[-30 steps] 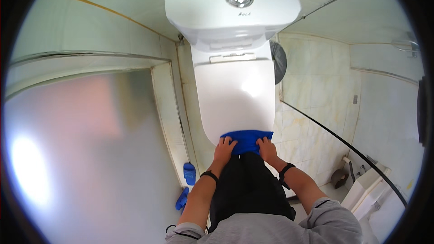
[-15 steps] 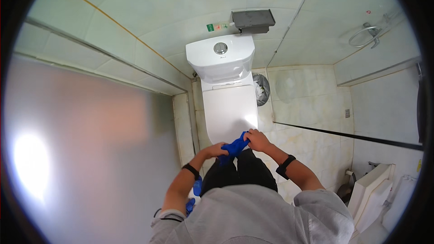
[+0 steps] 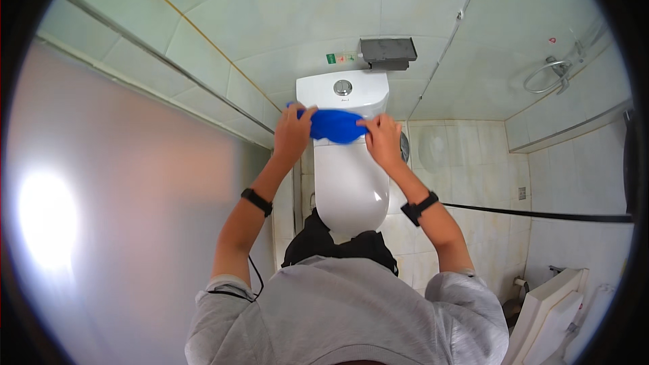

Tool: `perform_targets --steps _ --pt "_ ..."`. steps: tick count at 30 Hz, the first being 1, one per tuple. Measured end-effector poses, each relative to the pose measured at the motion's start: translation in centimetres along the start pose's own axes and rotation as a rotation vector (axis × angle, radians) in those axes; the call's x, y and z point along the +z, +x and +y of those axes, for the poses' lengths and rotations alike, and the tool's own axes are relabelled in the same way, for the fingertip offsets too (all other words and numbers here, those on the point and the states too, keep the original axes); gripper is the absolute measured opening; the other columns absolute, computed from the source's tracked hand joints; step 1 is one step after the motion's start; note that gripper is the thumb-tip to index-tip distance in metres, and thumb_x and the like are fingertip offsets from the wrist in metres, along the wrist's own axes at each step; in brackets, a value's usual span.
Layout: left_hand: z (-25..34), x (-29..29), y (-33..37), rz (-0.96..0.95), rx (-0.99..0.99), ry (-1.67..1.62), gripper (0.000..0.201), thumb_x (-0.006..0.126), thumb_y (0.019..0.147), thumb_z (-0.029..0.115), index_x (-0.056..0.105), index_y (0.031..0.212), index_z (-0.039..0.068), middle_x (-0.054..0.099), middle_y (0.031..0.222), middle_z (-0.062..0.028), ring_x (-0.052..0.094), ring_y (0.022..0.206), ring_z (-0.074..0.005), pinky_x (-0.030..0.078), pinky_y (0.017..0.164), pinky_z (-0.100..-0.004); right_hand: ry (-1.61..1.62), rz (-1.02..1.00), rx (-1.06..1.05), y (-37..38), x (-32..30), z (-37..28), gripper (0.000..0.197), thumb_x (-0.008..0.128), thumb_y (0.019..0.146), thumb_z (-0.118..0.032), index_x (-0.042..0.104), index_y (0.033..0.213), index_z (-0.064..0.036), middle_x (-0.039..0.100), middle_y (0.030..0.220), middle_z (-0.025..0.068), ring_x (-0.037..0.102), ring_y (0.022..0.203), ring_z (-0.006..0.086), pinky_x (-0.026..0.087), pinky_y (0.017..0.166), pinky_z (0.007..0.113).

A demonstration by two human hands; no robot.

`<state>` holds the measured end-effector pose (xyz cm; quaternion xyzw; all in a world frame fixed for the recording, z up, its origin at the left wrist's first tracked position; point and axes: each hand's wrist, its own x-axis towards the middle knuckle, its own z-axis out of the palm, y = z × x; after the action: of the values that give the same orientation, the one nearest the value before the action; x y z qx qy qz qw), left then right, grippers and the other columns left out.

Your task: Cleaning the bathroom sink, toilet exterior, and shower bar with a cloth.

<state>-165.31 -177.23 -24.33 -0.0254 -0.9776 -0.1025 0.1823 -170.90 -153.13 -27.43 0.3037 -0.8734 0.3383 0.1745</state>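
A blue cloth (image 3: 337,126) hangs spread between my two hands, over the back part of a white toilet (image 3: 350,186). At its left end my left hand (image 3: 292,134) is closed, pinching the edge. My right hand (image 3: 383,138) grips the right end between thumb and fingers. The lid of the toilet is down below the cloth, and the round metal flush button (image 3: 343,88) shows on the cistern (image 3: 314,91) beyond it. Part of the cistern's front is hidden by the cloth and my hands.
A grey paper holder (image 3: 388,51) is fixed to the wall above the cistern. Right of the toilet stands a waste bin (image 3: 404,147), partly covered by my right hand. A frosted panel (image 3: 135,196) borders the left side; a shower hose (image 3: 541,76) hangs at far right.
Both hands have risen from near my lap, forward over the toilet towards the cistern. The bunched blue cloth is now spread wider between them.
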Motion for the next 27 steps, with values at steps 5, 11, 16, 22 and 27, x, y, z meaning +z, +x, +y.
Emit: perform_targets --steps 5,11,16,22,27 --pt "-0.2 8.0 6.9 0.105 0.097 0.328 0.050 0.062 0.084 0.028 0.051 0.131 0.018 0.045 0.133 -0.0109 0.040 0.125 -0.0337 0.031 0.101 -0.0547 -0.245 0.024 0.108 6.5 8.3 7.2 0.040 0.066 0.072 -0.014 0.063 0.111 -0.0217 0.050 0.110 0.0078 0.046 0.107 0.0277 0.032 0.090 0.044" --pt "-8.9 22.8 9.0 -0.059 -0.048 0.059 0.060 0.055 0.087 0.045 0.042 0.139 0.018 0.030 0.148 -0.0138 0.021 0.138 -0.0388 0.013 0.110 -0.0594 -0.342 -0.107 0.227 8.8 20.5 11.4 0.044 0.058 0.085 -0.040 0.058 0.122 -0.0158 0.036 0.144 0.0150 0.026 0.136 0.0392 0.019 0.109 0.058" --pt "-12.5 22.6 9.2 -0.149 0.040 -0.066 0.061 0.054 0.089 0.043 0.039 0.142 0.017 0.025 0.150 -0.0152 0.017 0.139 -0.0402 0.011 0.110 -0.0590 -0.395 -0.007 0.168 11.8 24.0 11.2 0.053 0.055 0.085 -0.042 0.053 0.130 -0.0135 0.040 0.141 0.0187 0.031 0.132 0.0421 0.019 0.108 0.058" --pt "-16.4 19.9 7.0 -0.282 0.094 -0.100 0.070 0.059 0.086 0.039 0.034 0.142 0.004 0.022 0.149 -0.0240 0.013 0.140 -0.0428 0.010 0.110 -0.0596 -0.338 -0.142 0.200 10.8 26.6 6.0 0.060 0.056 0.084 -0.046 0.046 0.137 -0.0203 0.033 0.148 0.0123 0.025 0.137 0.0389 0.016 0.111 0.055" --pt "-11.1 22.2 12.2 -0.330 0.322 -0.284 0.066 0.059 0.086 0.038 0.038 0.141 0.008 0.023 0.150 -0.0229 0.018 0.139 -0.0419 0.013 0.112 -0.0536 -0.365 -0.094 0.351 9.1 21.9 10.5 0.057 0.059 0.083 -0.045 0.049 0.135 -0.0252 0.034 0.147 0.0117 0.027 0.136 0.0393 0.019 0.109 0.055"
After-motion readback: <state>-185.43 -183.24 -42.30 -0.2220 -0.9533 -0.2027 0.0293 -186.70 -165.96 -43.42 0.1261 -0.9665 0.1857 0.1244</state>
